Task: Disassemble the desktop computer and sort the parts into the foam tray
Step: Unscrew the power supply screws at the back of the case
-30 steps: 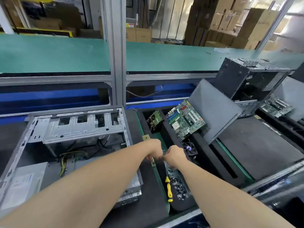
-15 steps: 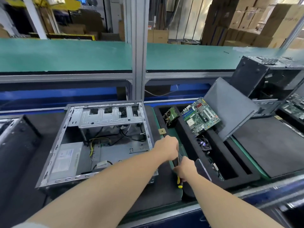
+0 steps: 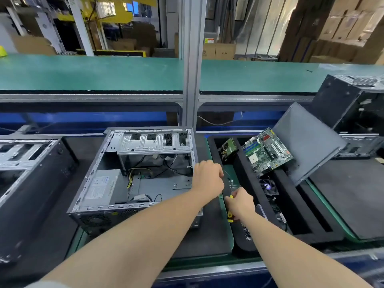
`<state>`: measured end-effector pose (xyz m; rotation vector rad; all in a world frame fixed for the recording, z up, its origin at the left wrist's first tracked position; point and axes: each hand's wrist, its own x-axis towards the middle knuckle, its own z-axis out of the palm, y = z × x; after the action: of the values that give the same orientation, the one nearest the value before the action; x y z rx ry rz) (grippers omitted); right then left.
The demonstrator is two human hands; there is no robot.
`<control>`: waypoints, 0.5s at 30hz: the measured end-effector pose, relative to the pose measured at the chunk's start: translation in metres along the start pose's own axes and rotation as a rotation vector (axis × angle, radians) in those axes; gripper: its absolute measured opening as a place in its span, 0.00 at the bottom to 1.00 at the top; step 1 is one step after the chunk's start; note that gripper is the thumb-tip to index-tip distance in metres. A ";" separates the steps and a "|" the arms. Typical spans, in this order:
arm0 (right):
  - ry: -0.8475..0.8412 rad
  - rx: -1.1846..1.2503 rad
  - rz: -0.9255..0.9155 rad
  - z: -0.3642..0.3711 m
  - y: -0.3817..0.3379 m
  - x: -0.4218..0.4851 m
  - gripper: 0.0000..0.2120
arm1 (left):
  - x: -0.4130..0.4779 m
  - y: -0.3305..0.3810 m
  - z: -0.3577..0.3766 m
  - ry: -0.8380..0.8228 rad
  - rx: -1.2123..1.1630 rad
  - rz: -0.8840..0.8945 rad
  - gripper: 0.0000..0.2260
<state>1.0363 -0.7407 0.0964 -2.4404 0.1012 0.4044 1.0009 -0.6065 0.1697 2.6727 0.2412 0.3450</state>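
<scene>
**Screwdriver gripped beside the opened case**

The desktop computer case (image 3: 133, 173) is laid on its side on a black mat, with its open side turned up and its side panel off. A silver power supply (image 3: 101, 186) is seen in its near left corner. A white label is carried on the supply, but the print is too small to be read. Loose cables with yellow leads are seen beside it.

The left hand (image 3: 208, 177) is held over the case's right edge with its fingers curled. Whether anything is held inside them cannot be told. Just to its right, a yellow-handled screwdriver (image 3: 229, 214) is gripped in the right hand (image 3: 241, 202), with its shaft pointed away from the person, over the green strip between the mat and the tray.

The black foam tray (image 3: 242, 163) is placed just to the right of the case. A small green circuit board (image 3: 228, 149) is stood in its far left slot. A green motherboard (image 3: 268, 151) is propped at a tilt in the next compartment, and no writing on it can be made out. A cooling fan (image 3: 269, 186) is lodged just in front of it. A grey side panel (image 3: 307, 142) is leaned at a slant across the tray's right side.

Another case (image 3: 31, 183) is seen at the left, and a dark one (image 3: 353, 104) at the far right. Behind them a green-topped bench (image 3: 93, 73) is divided by an aluminium post (image 3: 192, 59). An orange sticker (image 3: 210, 40) is fixed to a cardboard box beyond, and its text is blurred.
</scene>
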 end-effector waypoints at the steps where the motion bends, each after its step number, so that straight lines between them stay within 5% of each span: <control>1: 0.016 0.021 -0.031 -0.004 -0.008 -0.001 0.12 | -0.002 -0.004 0.000 0.015 -0.031 -0.013 0.12; 15: 0.106 0.223 -0.516 -0.002 -0.137 -0.040 0.08 | -0.034 -0.079 -0.059 0.024 0.005 -0.282 0.14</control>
<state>1.0223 -0.6361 0.1922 -2.1617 -0.4101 0.0299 0.9435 -0.5201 0.1799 2.5931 0.6179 0.2868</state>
